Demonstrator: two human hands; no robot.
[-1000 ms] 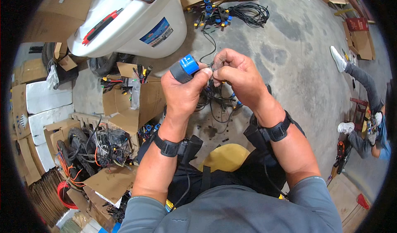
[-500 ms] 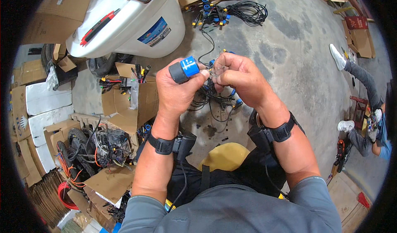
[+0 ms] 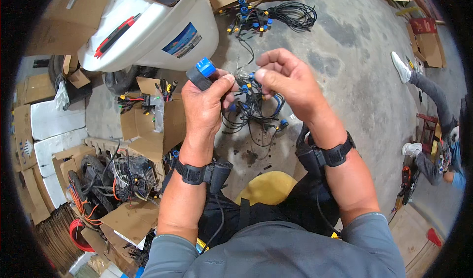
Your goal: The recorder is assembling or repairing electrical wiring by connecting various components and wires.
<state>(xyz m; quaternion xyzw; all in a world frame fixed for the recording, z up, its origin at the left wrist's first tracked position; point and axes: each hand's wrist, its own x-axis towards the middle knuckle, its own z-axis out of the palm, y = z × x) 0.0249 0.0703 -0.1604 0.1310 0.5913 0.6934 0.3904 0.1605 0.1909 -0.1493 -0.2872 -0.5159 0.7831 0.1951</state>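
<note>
- Left hand [image 3: 204,103] closed around dark tool [image 3: 199,74] with blue cap, raised at chest height, clear of floor for close work.
- Right hand [image 3: 288,81] fingertips pinched on fine wire end [image 3: 245,75], just beside left thumb; both held close together, presumably for alignment.
- Cable bundle [image 3: 256,110] with blue and orange connectors hanging below hands, trailing to concrete floor [image 3: 345,95].
- Open carton [image 3: 152,122] left, within reach; white tank [image 3: 152,29] beyond.

blue rectangular label [image 3: 181,39] on white tub; brown cardboard boxes [image 3: 148,122] left
</note>
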